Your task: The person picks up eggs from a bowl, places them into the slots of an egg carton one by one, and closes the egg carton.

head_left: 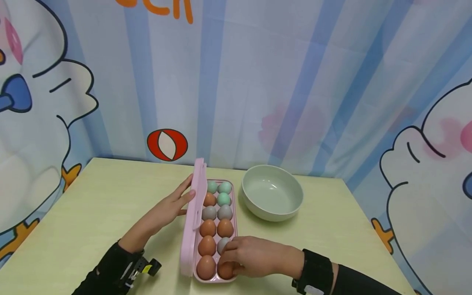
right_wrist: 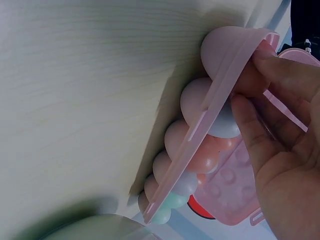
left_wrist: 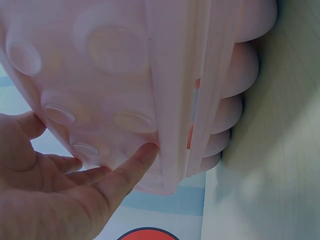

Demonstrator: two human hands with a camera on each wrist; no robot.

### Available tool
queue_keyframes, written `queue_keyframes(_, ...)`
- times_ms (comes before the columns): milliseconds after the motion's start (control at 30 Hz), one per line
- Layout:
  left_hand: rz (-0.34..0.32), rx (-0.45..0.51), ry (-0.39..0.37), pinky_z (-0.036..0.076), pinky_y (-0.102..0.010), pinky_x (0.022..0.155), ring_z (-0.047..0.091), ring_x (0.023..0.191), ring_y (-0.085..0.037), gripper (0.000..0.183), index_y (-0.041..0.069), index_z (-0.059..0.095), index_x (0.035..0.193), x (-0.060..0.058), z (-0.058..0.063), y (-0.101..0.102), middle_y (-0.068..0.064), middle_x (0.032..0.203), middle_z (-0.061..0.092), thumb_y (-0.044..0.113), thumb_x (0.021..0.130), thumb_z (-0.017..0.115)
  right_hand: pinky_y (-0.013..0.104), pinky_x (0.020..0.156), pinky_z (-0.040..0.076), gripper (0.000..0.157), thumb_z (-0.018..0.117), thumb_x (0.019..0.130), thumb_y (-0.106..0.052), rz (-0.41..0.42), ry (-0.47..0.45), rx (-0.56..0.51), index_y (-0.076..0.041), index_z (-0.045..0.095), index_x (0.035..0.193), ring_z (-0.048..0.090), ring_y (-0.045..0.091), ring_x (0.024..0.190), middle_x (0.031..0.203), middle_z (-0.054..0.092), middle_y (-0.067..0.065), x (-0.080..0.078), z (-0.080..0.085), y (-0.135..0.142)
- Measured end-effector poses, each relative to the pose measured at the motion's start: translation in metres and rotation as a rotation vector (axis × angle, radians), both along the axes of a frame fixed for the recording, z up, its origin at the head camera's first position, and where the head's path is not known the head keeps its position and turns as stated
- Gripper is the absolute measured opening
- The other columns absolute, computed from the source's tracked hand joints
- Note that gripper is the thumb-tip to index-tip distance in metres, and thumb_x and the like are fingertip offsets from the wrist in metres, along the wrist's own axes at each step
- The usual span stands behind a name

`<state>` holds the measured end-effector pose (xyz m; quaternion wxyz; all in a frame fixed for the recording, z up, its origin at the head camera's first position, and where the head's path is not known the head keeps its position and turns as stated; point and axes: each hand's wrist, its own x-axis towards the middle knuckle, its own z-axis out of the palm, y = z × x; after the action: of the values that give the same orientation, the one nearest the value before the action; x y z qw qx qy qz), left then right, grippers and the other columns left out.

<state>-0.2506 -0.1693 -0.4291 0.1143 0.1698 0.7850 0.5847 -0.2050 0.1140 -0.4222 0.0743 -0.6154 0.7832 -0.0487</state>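
A pink egg carton (head_left: 216, 281) stands lengthwise on the table, its lid (head_left: 189, 246) raised along the left side. Two columns of brown, grey and pale green eggs fill its cells. My left hand (head_left: 170, 208) rests spread fingers against the outside of the lid; in the left wrist view, one fingertip (left_wrist: 149, 150) presses the lid's bumpy face. At the carton's near right corner my right hand (head_left: 254, 256) pinches a brown egg (head_left: 226, 270), mostly covered by the fingers and low in its cell. A grey egg (head_left: 222, 244) sits just beyond those fingers.
A pale green bowl (head_left: 273, 192) with nothing in it stands right of the carton's far end. The light wooden table (head_left: 332, 229) ends at a striped cartoon curtain (head_left: 239, 82) behind. Black bands with cameras circle both wrists.
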Motion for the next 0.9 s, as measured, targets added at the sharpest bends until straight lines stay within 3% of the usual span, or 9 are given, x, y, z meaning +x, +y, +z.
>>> queue_keyframes(433, -0.005, 0.008, -0.001, 0.042, -0.055, 0.101, 0.025, 0.143, -0.036, 0.066, 0.034, 0.003, 0.158, -0.001, -0.001, 0.0, -0.005, 0.164, 0.002, 0.049, 0.104, 0.038, 0.005, 0.079, 0.039, 0.019, 0.074, 0.088, -0.014, 0.023, 0.046, 0.019, -0.02, 0.073, 0.106, 0.05, -0.003, 0.085, 0.095, 0.063, -0.013, 0.004, 0.004, -0.012)
queue_keyframes(633, -0.005, 0.007, -0.002, 0.042, -0.055, 0.102, 0.025, 0.143, -0.036, 0.066, 0.034, 0.003, 0.158, -0.001, 0.0, 0.0, -0.006, 0.164, 0.002, 0.049, 0.104, 0.038, 0.006, 0.081, 0.041, 0.018, 0.073, 0.09, -0.023, 0.016, 0.05, -0.011, -0.018, 0.07, 0.107, 0.051, -0.002, 0.089, 0.097, 0.063, -0.011, -0.001, 0.008, -0.008)
queue_keyframes(767, -0.003, 0.0, -0.003, 0.042, -0.055, 0.101, 0.025, 0.142, -0.037, 0.066, 0.034, 0.003, 0.158, -0.001, 0.0, 0.0, -0.006, 0.164, 0.002, 0.049, 0.104, 0.037, 0.007, 0.078, 0.042, 0.017, 0.069, 0.093, -0.025, -0.076, -0.002, -0.097, -0.015, 0.068, 0.107, 0.055, 0.004, 0.089, 0.098, 0.063, -0.007, -0.009, 0.016, -0.002)
queue_keyframes(900, 0.0, -0.006, -0.006, 0.043, -0.055, 0.101, 0.025, 0.142, -0.037, 0.066, 0.034, 0.003, 0.158, 0.0, 0.0, 0.001, -0.006, 0.164, 0.002, 0.05, 0.104, 0.037, 0.011, 0.073, 0.047, 0.02, 0.066, 0.096, -0.025, -0.277, -0.05, -0.159, -0.012, 0.066, 0.111, 0.061, 0.01, 0.088, 0.101, 0.064, -0.002, -0.019, 0.019, 0.003)
